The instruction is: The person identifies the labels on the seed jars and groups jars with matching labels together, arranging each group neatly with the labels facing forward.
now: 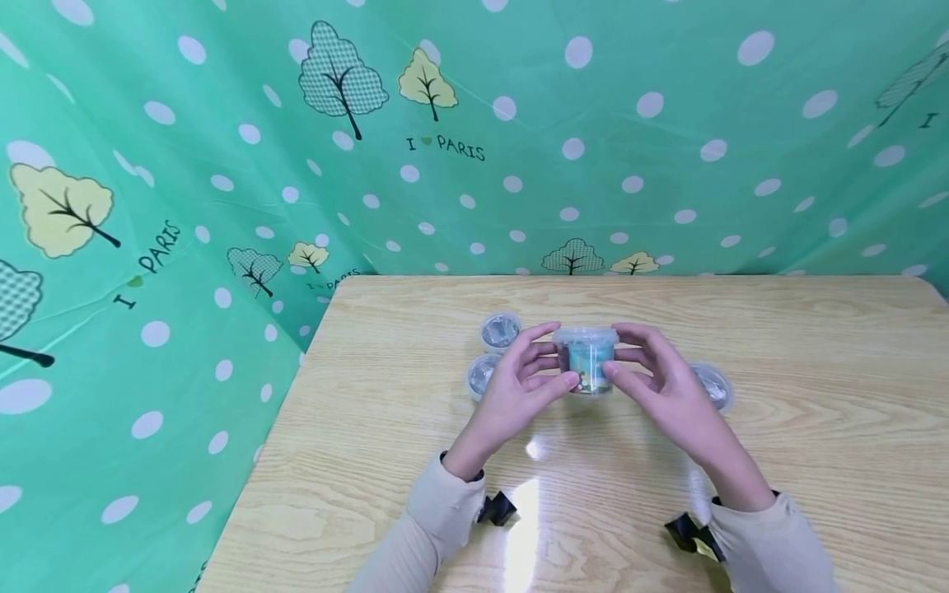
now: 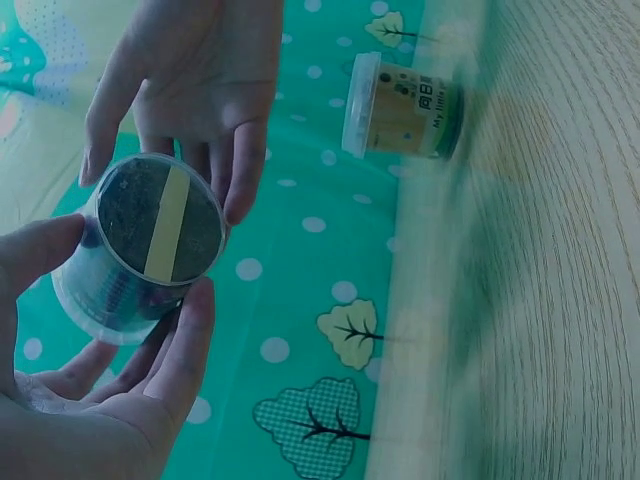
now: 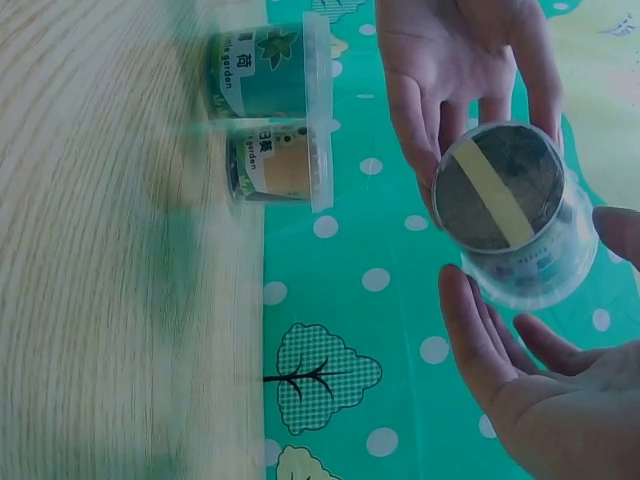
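Observation:
A small clear plastic tub [image 1: 586, 362] with a translucent lid and a blue printed label is held up above the table between both hands. My left hand [image 1: 515, 391] grips its left side, thumb low at the front and fingers spread up toward the lid. On the opposite side my right hand [image 1: 670, 399] holds it in the same way. Both wrist views show the tub's dark underside [image 2: 140, 215] crossed by a pale yellow strip [image 3: 493, 193]. What fills the tub cannot be made out clearly.
Two similar lidded tubs [image 1: 500, 331] stand left of the hands on the wooden table [image 1: 385, 461]. Another tub [image 1: 715, 385], partly hidden, stands behind the right hand. A green dotted cloth [image 1: 534, 189] hangs along the table's back and left side.

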`<action>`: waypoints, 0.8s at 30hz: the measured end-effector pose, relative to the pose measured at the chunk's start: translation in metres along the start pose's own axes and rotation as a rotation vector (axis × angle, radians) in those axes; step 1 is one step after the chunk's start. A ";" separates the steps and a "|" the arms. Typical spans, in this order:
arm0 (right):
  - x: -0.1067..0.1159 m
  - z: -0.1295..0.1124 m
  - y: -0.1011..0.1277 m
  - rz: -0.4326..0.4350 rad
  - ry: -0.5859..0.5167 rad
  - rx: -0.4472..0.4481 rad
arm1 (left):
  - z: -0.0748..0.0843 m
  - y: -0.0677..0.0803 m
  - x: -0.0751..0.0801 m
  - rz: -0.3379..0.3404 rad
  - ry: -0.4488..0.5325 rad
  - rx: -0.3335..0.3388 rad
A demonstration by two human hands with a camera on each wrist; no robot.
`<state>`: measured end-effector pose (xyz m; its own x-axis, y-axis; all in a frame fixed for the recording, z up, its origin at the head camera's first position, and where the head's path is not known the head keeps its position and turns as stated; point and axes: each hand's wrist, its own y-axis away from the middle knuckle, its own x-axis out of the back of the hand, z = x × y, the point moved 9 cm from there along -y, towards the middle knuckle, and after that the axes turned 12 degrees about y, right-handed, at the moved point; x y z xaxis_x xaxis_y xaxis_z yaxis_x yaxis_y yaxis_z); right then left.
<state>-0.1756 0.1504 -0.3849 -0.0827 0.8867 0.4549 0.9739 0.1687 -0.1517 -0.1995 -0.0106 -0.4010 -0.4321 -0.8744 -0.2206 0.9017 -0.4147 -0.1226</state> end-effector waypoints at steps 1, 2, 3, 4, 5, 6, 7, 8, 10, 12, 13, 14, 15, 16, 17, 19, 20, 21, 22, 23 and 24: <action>0.000 0.000 0.000 0.004 0.002 -0.003 | 0.000 0.000 0.000 0.004 -0.001 -0.001; -0.001 0.000 0.000 0.008 0.006 -0.007 | 0.000 0.000 0.000 0.007 -0.003 -0.002; -0.002 0.000 0.000 0.011 0.007 -0.010 | 0.001 0.000 0.000 0.010 -0.004 -0.003; -0.002 0.000 0.000 0.014 0.007 -0.013 | 0.001 0.000 0.000 0.014 -0.005 -0.007; -0.003 0.000 0.000 0.016 0.005 -0.015 | 0.001 0.000 0.000 0.018 -0.006 -0.011; -0.004 0.000 0.000 0.020 0.008 -0.018 | 0.001 0.000 0.000 0.024 -0.007 -0.015; -0.004 0.001 0.000 0.021 0.009 -0.023 | 0.001 -0.001 0.000 0.029 -0.007 -0.021; -0.005 0.001 0.000 0.024 0.010 -0.028 | 0.000 -0.001 0.000 0.036 -0.007 -0.025; -0.005 0.001 0.000 0.032 0.008 -0.034 | 0.000 -0.001 0.000 0.049 -0.006 -0.030; -0.006 0.001 0.000 0.040 0.011 -0.037 | -0.001 -0.001 0.000 0.059 -0.006 -0.033; -0.006 0.002 0.000 0.042 0.011 -0.038 | -0.001 -0.001 0.000 0.062 -0.006 -0.034; -0.006 0.002 0.000 0.045 0.012 -0.039 | -0.001 -0.001 0.000 0.066 -0.008 -0.034; -0.006 0.002 0.000 0.047 0.012 -0.041 | -0.001 -0.001 0.000 0.070 -0.011 -0.034; -0.007 0.002 0.000 0.049 0.015 -0.043 | -0.001 -0.001 0.000 0.074 -0.013 -0.035; -0.007 0.002 0.000 0.049 0.014 -0.045 | -0.001 0.000 0.000 0.076 -0.016 -0.036; -0.007 0.002 0.000 0.051 0.015 -0.047 | 0.000 0.000 0.000 0.080 -0.017 -0.038; -0.008 0.002 0.000 0.053 0.014 -0.048 | 0.000 0.000 0.000 0.081 -0.017 -0.040; -0.008 0.002 0.000 0.055 0.014 -0.047 | 0.000 0.000 0.000 0.081 -0.016 -0.041; -0.008 0.002 0.000 0.057 0.014 -0.046 | 0.001 0.001 0.000 0.080 -0.015 -0.042; -0.008 0.002 0.000 0.059 0.016 -0.044 | 0.001 0.001 0.000 0.079 -0.015 -0.042; -0.008 0.001 0.001 0.061 0.016 -0.043 | 0.001 0.001 -0.001 0.075 -0.014 -0.041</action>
<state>-0.1746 0.1441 -0.3896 -0.0200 0.8875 0.4603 0.9852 0.0959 -0.1422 -0.1983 -0.0107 -0.3999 -0.3626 -0.9064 -0.2169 0.9301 -0.3373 -0.1454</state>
